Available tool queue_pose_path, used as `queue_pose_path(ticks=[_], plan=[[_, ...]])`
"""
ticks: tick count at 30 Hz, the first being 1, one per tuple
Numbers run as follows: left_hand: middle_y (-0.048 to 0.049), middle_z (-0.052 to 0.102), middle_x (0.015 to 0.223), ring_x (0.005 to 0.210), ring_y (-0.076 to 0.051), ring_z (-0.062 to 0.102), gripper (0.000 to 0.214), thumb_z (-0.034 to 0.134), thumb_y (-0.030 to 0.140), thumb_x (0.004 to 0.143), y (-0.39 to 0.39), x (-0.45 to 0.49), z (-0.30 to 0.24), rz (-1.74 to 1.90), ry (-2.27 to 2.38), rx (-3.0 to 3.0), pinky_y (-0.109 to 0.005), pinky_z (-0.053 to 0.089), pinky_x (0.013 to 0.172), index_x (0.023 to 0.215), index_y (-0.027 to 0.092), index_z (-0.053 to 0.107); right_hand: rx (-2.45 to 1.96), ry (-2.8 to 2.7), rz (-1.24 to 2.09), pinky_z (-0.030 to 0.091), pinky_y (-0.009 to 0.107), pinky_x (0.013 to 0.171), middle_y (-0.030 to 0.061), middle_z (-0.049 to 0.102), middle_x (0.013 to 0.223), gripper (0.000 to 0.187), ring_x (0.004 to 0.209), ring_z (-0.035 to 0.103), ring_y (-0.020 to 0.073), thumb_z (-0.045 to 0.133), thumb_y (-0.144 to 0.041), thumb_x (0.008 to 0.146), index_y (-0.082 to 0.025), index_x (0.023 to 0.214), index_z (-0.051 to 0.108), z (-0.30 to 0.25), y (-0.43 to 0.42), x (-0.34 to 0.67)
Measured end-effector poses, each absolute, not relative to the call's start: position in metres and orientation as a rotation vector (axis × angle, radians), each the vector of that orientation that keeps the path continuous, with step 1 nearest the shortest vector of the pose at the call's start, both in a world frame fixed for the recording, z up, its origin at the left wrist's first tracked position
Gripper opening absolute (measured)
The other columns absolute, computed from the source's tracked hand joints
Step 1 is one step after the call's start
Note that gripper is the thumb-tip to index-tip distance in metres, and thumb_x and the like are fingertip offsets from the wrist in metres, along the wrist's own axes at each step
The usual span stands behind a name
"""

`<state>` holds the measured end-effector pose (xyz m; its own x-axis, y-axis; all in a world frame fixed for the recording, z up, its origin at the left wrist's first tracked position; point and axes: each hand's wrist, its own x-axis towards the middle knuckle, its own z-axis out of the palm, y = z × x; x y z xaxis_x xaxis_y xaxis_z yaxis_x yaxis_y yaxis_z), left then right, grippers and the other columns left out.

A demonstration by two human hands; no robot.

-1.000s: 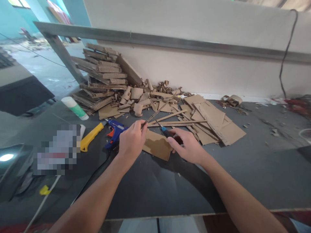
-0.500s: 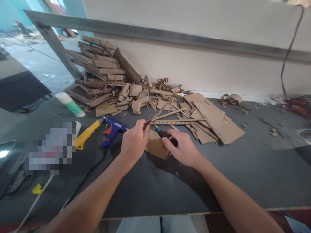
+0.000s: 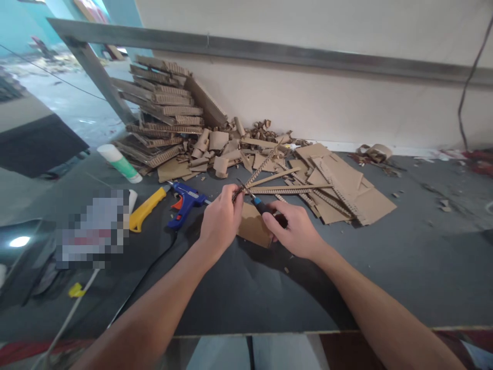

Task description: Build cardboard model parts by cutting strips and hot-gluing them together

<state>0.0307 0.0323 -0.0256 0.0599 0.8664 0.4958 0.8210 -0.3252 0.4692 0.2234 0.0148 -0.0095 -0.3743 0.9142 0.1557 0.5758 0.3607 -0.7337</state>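
My left hand point(image 3: 221, 213) pinches the end of a narrow corrugated cardboard strip point(image 3: 262, 167), which runs up and to the right from my fingertips. My right hand point(image 3: 295, 228) is closed around the black and blue handles of scissors point(image 3: 261, 204). The metal blades point up and left, right beside the strip at my left fingers; whether they touch it I cannot tell. Below the scissors lies a flat piece of cardboard point(image 3: 254, 228), partly covered by my right fingers. More thin strips point(image 3: 292, 189) fan out to the right.
A blue glue gun point(image 3: 187, 202), a yellow-handled cutter point(image 3: 148, 209) and a white-green tube point(image 3: 120, 163) lie left. Stacked corrugated cardboard point(image 3: 169, 110) and scraps point(image 3: 219, 144) stand along the wall. Flat cardboard sheets point(image 3: 339, 180) lie right. A black cord point(image 3: 150, 267) crosses the table.
The view has shifted slightly, so everything sits a little further right. The scissor blades now show more clearly at the strip by my left fingers; both hands keep their hold.
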Motion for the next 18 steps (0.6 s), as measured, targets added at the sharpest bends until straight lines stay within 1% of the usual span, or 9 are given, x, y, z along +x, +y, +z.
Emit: queue_pose_path(ticks=[3, 7, 12, 15, 18], plan=[[-0.0076, 0.075, 0.092, 0.083, -0.024, 0.073, 0.011, 0.050, 0.026, 0.098, 0.0333, 0.0288, -0.0256, 1.095, 1.788, 2.281, -0.028, 0.048, 0.063, 0.104, 0.018, 0.055, -1.294, -2.057, 0.798, 0.042, 0.027, 0.057, 0.0006, 0.057, 0.064, 0.029, 0.057, 0.057, 0.0155, 0.042, -0.042, 0.100, -0.021, 0.084, 0.054, -0.0110, 0.0153, 0.2213], [-0.0075, 0.075, 0.092, 0.079, -0.023, 0.073, 0.012, 0.050, 0.025, 0.098, 0.0341, 0.0255, -0.0235, 1.047, 1.854, 2.354, -0.026, 0.046, 0.059, 0.104, 0.018, 0.057, -1.292, -2.046, 0.818, 0.044, 0.027, 0.058, 0.0011, 0.059, 0.065, 0.030, 0.059, 0.059, 0.0163, 0.040, -0.043, 0.100, -0.021, 0.088, 0.056, -0.0132, 0.0140, 0.2174], [-0.0053, 0.076, 0.092, 0.074, -0.020, 0.073, 0.015, 0.050, 0.028, 0.097, 0.0345, 0.0253, -0.0216, 1.012, 1.936, 2.413, -0.025, 0.043, 0.056, 0.105, 0.020, 0.060, -1.322, -1.998, 0.803, 0.045, 0.027, 0.058, 0.0017, 0.059, 0.065, 0.028, 0.060, 0.060, 0.0163, 0.043, -0.040, 0.099, -0.021, 0.083, 0.055, -0.0126, 0.0093, 0.2137], [-0.0038, 0.076, 0.087, 0.069, -0.018, 0.072, 0.016, 0.050, 0.028, 0.098, 0.0351, 0.0268, -0.0239, 0.991, 1.948, 2.458, -0.025, 0.042, 0.054, 0.104, 0.020, 0.061, -1.333, -1.982, 0.833, 0.044, 0.026, 0.057, 0.0014, 0.058, 0.063, 0.030, 0.058, 0.059, 0.0155, 0.043, -0.040, 0.099, -0.021, 0.077, 0.052, -0.0119, 0.0088, 0.2134], [-0.0041, 0.077, 0.087, 0.069, -0.017, 0.072, 0.018, 0.048, 0.028, 0.099, 0.0349, 0.0289, -0.0271, 0.968, 1.916, 2.535, -0.025, 0.040, 0.053, 0.105, 0.019, 0.063, -1.355, -1.964, 0.852, 0.043, 0.026, 0.056, 0.0008, 0.057, 0.061, 0.032, 0.057, 0.058, 0.0149, 0.042, -0.040, 0.099, -0.021, 0.074, 0.051, -0.0116, 0.0103, 0.2137]])
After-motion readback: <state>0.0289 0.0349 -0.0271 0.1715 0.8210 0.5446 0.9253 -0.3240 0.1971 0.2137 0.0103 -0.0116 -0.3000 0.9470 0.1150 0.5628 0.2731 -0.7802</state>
